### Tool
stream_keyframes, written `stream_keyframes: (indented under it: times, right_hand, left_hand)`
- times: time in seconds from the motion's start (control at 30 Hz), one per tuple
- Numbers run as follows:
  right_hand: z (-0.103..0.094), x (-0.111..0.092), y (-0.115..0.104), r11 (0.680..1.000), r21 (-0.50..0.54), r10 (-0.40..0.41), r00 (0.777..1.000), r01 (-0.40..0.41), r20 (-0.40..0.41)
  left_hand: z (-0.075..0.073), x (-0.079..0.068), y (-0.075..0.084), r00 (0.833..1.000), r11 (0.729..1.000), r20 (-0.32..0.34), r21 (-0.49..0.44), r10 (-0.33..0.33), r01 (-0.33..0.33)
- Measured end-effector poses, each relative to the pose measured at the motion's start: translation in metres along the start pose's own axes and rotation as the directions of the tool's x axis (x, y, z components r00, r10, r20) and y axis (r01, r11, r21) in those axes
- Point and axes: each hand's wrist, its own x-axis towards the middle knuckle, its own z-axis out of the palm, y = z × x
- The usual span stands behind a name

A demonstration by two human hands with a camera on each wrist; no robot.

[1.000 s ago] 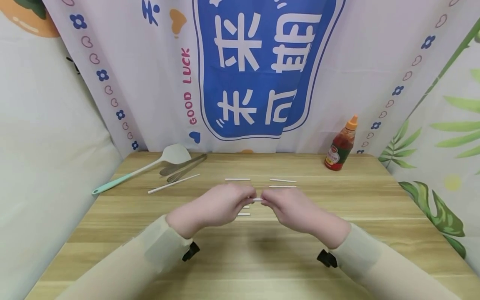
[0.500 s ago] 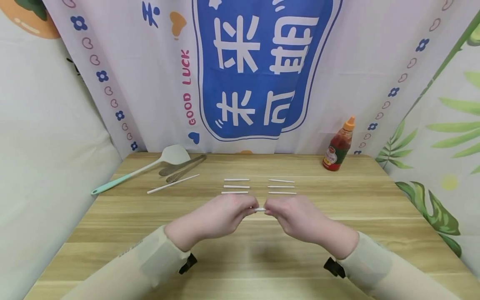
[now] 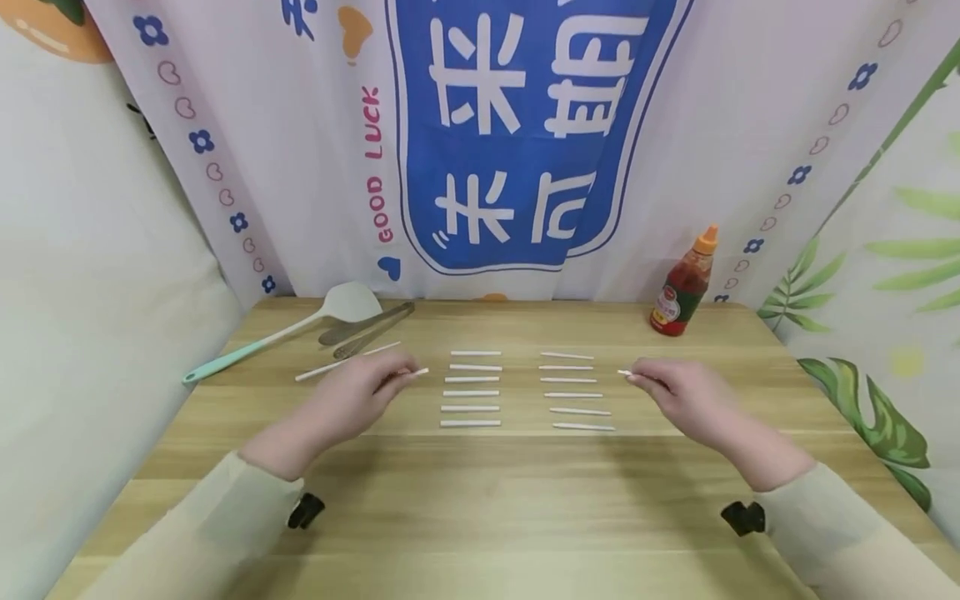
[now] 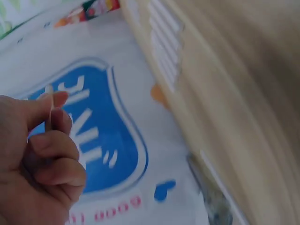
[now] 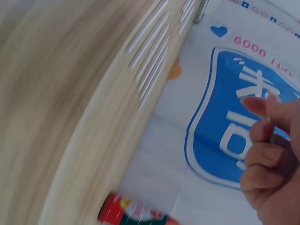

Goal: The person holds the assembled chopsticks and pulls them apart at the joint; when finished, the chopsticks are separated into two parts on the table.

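My left hand [image 3: 358, 402] pinches a short piece of white chopstick [image 3: 422, 372] between thumb and fingers, its end poking out. Some way to the right, my right hand [image 3: 693, 407] pinches another short white piece [image 3: 624, 372]; most of it is hidden by the fingers. Both hands are raised above the table. Between them lie two columns of white chopstick pieces: thicker ones on the left [image 3: 470, 408] and slimmer, tapered ones on the right [image 3: 581, 411]. A whole white chopstick [image 3: 318, 370] lies partly behind my left hand.
A spatula [image 3: 351, 303] with a mint handle lies at the back left of the wooden table [image 3: 480, 517], beside metal tongs [image 3: 367, 331]. A red sauce bottle [image 3: 681, 293] with an orange cap stands back right. A printed cloth [image 3: 517, 142] hangs behind.
My hands, which met at one white chopstick over the middle, have moved apart to left and right. Each now holds a separate piece. Both columns of pieces have come into full view.
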Motion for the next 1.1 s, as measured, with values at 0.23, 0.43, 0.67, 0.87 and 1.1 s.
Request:
stream_keyframes:
  times: [0.23,0.43,0.67,0.87,1.1]
  right_hand:
    - [0.028,0.008,-0.015,0.997,0.067,-0.061,0.974,0.048,0.216]
    - [0.055,0.004,-0.017,0.997,0.004,-0.073,0.958,0.075,0.277]
    - [0.071,0.002,-0.013,0.982,-0.099,-0.129,0.955,0.16,0.268]
    - [0.073,0.002,-0.014,0.992,-0.079,-0.064,0.942,0.095,0.33]
    - [0.07,0.003,-0.016,0.996,-0.058,-0.047,0.936,0.071,0.348]
  left_hand:
    - [0.051,0.017,0.017,0.968,0.998,0.246,-0.016,0.056,-0.054]
    - [0.081,0.027,0.026,0.955,0.987,0.285,0.105,0.087,-0.121]
    - [0.093,0.031,0.026,0.953,0.966,0.28,0.194,0.112,-0.17]
    - [0.092,0.031,0.024,0.953,0.984,0.295,0.137,0.069,-0.114]
    - [0.087,0.027,0.018,0.956,0.987,0.289,0.139,0.043,-0.086]
